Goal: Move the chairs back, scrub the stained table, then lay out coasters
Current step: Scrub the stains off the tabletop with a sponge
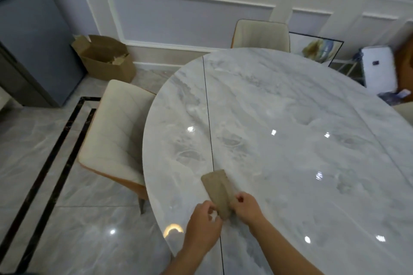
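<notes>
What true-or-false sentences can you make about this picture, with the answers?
1. The left hand and the right hand both hold the tan pad over the table. True.
2. The table is square. False: its edge is rounded.
3. A cardboard box sits on the floor. True.
4. The chair at the table's left side is bright red. False: its seat is cream.
</notes>
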